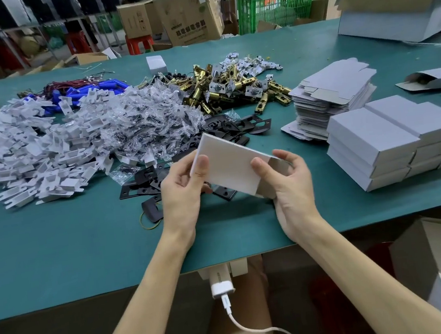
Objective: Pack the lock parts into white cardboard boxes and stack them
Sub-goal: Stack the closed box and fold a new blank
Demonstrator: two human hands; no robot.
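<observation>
At the bench (57, 240), I hold a white box (230, 165) in the air, just left of the stack (392, 144) of closed boxes. My left grip (186, 187) pinches the end farther from the stack, thumb on top. My right grip (290, 186) is clamped on the nearer end, thumb on the top face and fingers curled beneath. The card looks thin: probably light but easily crushed, and any parts inside may shift. The ends and folded edges seem the safest hold. Black plates (247, 126) lie left of the stack.
</observation>
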